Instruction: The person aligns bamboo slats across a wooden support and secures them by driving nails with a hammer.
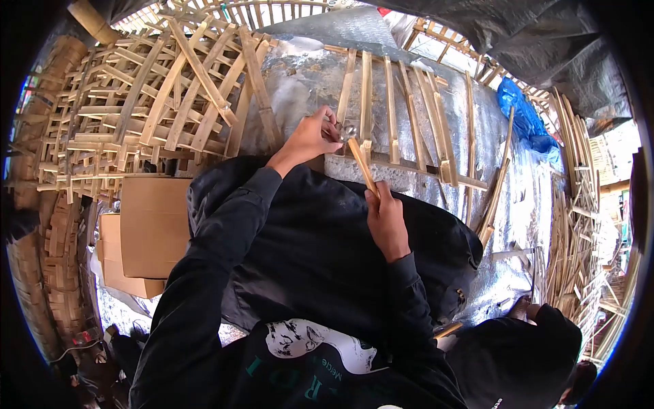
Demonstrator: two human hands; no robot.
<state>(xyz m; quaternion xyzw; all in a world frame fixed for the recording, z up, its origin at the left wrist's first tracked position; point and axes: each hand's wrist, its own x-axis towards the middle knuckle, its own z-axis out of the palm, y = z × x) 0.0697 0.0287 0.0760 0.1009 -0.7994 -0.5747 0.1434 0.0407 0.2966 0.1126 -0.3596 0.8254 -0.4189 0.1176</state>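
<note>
My right hand (388,221) is wrapped round the wooden handle of a hammer (363,163). The hammer's shiny metal head is at the left end of a row of bamboo slats (366,95), close to the fingertips of my left hand (315,138). Those left fingers are pinched together beside a slat end; whatever they hold is too small to make out. The slats lie side by side across a bamboo crosspiece (436,170). Beneath the crosspiece's left part is a pale block (388,178), just beyond my dark-covered lap.
Woven bamboo panels (157,95) are piled at the left, above cardboard boxes (155,228). A blue plastic bag (524,119) and stacked bamboo strips (575,184) are on the right. Another person (518,354) in black sits at lower right. Silvery sheeting (293,82) covers the ground.
</note>
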